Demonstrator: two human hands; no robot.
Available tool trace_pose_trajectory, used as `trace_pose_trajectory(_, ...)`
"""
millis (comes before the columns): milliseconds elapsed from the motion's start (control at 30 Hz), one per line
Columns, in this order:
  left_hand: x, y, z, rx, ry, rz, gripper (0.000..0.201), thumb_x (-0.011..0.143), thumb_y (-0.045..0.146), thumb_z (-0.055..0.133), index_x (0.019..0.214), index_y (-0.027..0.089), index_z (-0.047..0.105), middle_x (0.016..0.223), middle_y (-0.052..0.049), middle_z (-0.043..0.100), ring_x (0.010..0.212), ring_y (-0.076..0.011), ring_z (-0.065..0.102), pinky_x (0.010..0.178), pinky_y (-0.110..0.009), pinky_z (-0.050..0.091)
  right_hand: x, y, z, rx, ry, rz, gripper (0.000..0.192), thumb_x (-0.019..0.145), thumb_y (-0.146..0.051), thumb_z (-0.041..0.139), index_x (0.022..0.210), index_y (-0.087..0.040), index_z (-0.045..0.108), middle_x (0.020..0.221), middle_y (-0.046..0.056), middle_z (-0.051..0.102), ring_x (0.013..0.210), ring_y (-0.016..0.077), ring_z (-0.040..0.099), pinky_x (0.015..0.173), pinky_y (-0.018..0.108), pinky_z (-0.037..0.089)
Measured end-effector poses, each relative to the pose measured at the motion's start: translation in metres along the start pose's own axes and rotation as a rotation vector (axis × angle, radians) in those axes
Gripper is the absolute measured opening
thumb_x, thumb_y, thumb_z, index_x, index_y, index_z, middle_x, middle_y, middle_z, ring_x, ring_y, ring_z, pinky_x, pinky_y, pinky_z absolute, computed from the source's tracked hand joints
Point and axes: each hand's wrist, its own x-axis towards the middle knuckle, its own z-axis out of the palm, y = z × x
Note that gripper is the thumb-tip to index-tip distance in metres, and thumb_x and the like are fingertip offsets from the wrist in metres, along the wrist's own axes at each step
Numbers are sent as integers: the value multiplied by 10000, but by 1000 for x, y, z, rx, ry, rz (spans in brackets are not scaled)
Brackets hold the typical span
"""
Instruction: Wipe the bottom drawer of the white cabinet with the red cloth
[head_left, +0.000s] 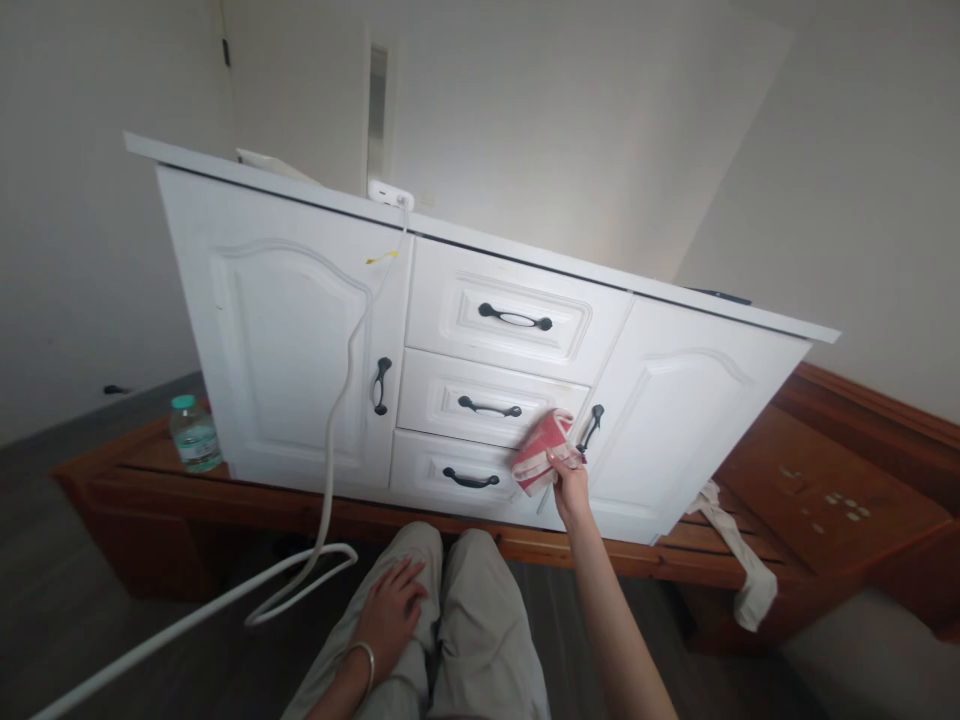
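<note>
There is one view, from a camera worn on the person's head. It looks forward and down, tilted clockwise so the white cabinet (480,370) slants across the picture. The camera sits close, low before the cabinet front, which fills the middle. The person's own knees (450,590) show at the bottom edge, straight below the lens. Walls rise behind, and the dark floor (90,620) runs along the lower left.

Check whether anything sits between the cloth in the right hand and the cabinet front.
Nothing visible does. The right hand holds the red cloth right at the drawer fronts, beside the right door's handle; the white cable hangs well left.
</note>
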Motion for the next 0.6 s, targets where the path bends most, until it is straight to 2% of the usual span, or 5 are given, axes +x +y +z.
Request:
trace_pose_trajectory(133, -1, -4, 0, 0, -2, 18, 267, 822, 171, 494, 907, 255, 732, 1383, -7, 604, 1376, -243, 434, 1143, -501, 346, -66, 6, 17, 517, 6, 188, 397, 647, -198, 803, 1032, -224, 708, 1016, 14, 757, 924, 145, 685, 866, 286, 540)
trace_pose_trajectory(300, 0, -7, 1, -28, 10, 10, 243, 821, 193, 521, 904, 261, 740, 1372, -14, 614, 1368, -246, 447, 1152, -503, 343, -190, 76, -4, 633, 44, 569, 282, 675, -290, 805, 938, -219, 732, 953, 46, 766, 901, 205, 703, 903, 395, 538)
trace_pose_trajectory(400, 1, -3, -4, -51, -6, -11, 248, 834, 208, 520, 909, 274, 747, 1358, -9, 625, 1366, -244, 451, 1147, -505, 350, -246, 111, -23, 603, -71, 793, 353, 642, -374, 822, 928, -184, 737, 1003, 107, 757, 954, 284, 700, 890, 467, 530)
trace_pose_trajectory(500, 2, 1, -10, -55, -18, -18, 248, 831, 203, 516, 880, 267, 750, 1357, -13, 626, 1368, -248, 451, 1138, -506, 364, -266, 118, -34, 618, -110, 824, 389, 637, -329, 829, 978, -171, 728, 1010, 118, 750, 979, 297, 694, 878, 465, 526)
trace_pose_trajectory(600, 2, 0, -9, -84, -3, -5, 243, 822, 225, 533, 926, 254, 751, 1333, -35, 642, 1353, -263, 470, 1124, -515, 388, -263, 113, -34, 651, -103, 811, 350, 665, -231, 803, 997, -156, 719, 966, 107, 753, 942, 264, 698, 869, 432, 524)
